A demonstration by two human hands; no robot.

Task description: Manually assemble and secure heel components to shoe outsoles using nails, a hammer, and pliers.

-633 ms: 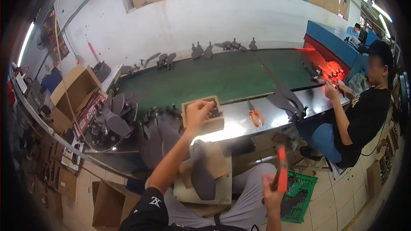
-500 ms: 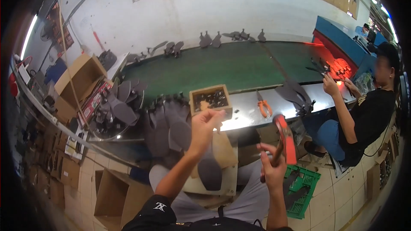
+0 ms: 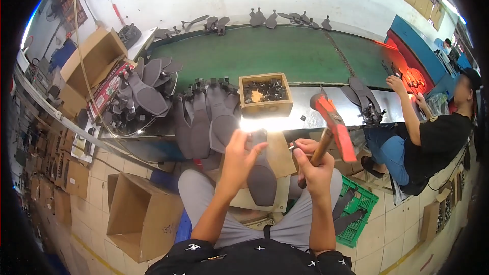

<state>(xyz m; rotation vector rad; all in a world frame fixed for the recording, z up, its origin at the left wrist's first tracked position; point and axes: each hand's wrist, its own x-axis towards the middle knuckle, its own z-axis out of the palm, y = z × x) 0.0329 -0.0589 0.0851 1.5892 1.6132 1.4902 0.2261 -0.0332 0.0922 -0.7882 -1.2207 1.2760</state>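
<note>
**Hammer (image 3: 322, 147) in the right hand (image 3: 317, 172), dark sole (image 3: 262, 187) on a pale block (image 3: 281, 189)**

The right hand is wrapped around the hammer's wooden handle. The red hammer head points up and away. Its thumb and finger also pinch a small piece (image 3: 292, 147). The left hand (image 3: 237, 163) is open, with the thumb and fingers apart, close to the sole. The sole lies between the person's knees.

A wooden box (image 3: 267, 109) full of little dark bits sits on the shiny surface (image 3: 302, 104). More soles (image 3: 192, 127) are bunched up to its left. A green basket (image 3: 364, 203) with soles in it stands on the floor (image 3: 389, 224) to the right.
</note>
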